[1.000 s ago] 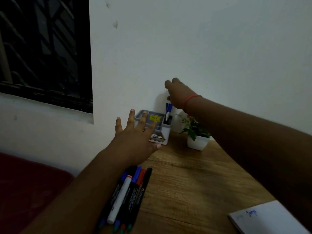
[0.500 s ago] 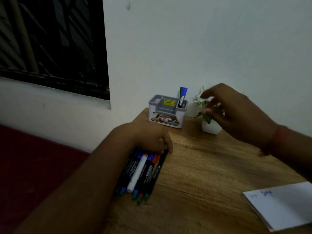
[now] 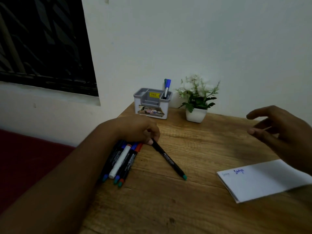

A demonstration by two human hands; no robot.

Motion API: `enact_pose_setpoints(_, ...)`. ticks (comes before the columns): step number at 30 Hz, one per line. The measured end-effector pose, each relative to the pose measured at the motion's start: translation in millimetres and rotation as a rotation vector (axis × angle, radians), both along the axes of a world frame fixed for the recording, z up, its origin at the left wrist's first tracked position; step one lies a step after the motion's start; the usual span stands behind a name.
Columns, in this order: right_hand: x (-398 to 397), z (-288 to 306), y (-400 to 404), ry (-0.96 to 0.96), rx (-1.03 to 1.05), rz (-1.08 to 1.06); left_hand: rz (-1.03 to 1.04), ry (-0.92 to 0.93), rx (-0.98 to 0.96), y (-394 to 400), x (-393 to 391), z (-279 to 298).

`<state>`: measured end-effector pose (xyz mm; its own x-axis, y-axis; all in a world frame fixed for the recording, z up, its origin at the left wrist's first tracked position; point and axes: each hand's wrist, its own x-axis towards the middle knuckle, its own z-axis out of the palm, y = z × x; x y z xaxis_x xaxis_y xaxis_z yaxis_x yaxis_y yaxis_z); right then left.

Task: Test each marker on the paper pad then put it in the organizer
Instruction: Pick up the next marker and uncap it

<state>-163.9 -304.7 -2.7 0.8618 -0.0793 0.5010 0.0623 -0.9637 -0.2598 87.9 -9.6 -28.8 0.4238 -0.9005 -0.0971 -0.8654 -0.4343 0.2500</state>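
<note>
Left hand (image 3: pixel 136 130) pinches the black marker's (image 3: pixel 168 161) upper end, pulled toward 3 o'clock of the marker bundle (image 3: pixel 121 161). Right hand (image 3: pixel 285 132) hovers apart, empty. Marker judged light, rigid; grip mid-barrel.

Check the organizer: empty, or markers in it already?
Not empty. The organizer holds a blue-capped marker upright in its right rear compartment, a green one behind it.

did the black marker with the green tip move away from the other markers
Yes. The black marker, pinched by the left hand, has swung its tip right, away from the marker pile.
</note>
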Motion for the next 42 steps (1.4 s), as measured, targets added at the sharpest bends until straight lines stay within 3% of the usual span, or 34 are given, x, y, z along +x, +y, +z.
enact_pose_setpoints(12, -22.6, -45.2, -9.2, 0.118, -0.092, 0.067, -0.020, 0.157, -0.442, -48.2, -56.6, 18.1)
enact_pose_setpoints(19, -26.5, -50.5, -15.6, -0.048, 0.167, 0.186, -0.173, 0.229, -0.344, -137.6, -92.7, 17.5)
enact_pose_setpoints(23, -25.9, -54.7, -22.9, -0.153, 0.232, 0.155, -0.211, 0.379, -0.409, -171.4, -102.9, 4.1)
enact_pose_setpoints(28, -21.7, -56.9, -30.8, -0.205, 0.388, 0.101, -0.170, 0.521, -0.528, -188.6, -111.5, -21.9)
enact_pose_setpoints(33, -18.4, -58.2, -30.0, -0.230, 0.488, 0.106, -0.126, 0.556, -0.515, -195.3, -105.5, -34.6)
enact_pose_setpoints(37, -19.9, -55.4, -25.2, -0.250, 0.425, 0.116, -0.131, 0.556, -0.450, -195.6, -101.8, -36.2)
enact_pose_setpoints(42, -38.3, -42.5, -25.2, -0.401, 0.337, 0.046, 0.138, 0.468, -0.534, -189.4, -86.5, -31.5)
